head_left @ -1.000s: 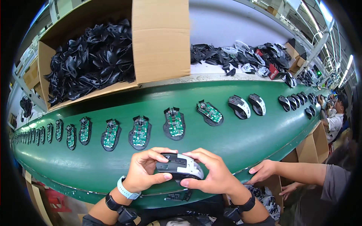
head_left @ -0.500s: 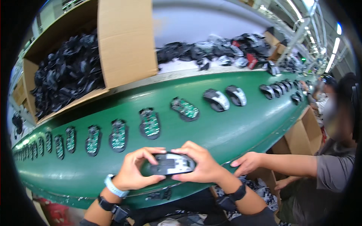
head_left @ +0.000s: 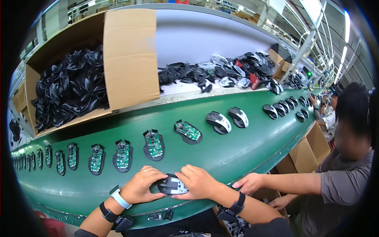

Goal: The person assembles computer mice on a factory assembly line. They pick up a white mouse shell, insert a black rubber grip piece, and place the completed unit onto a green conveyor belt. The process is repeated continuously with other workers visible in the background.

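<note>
A computer mouse with a black front and a grey-white back is held low over the green belt. My left hand grips its black end between thumb and fingers. On the other end, my right hand is closed round the pale part and hides some of it. Just beyond my hands lie mouse bases with bare green circuit boards, among them one base and a tilted one. Farther right sit two mice with black and white shells, the nearer being one mouse.
The green conveyor belt runs from left to right. Behind it stand a cardboard box of black plastic parts and a shelf heap of shells. A co-worker's hand rests at the belt edge on my right. Small black parts lie near me.
The view has tilted up, so the belt sits lower. Both hands still hold the mouse; my right hand now covers more of its pale end.
</note>
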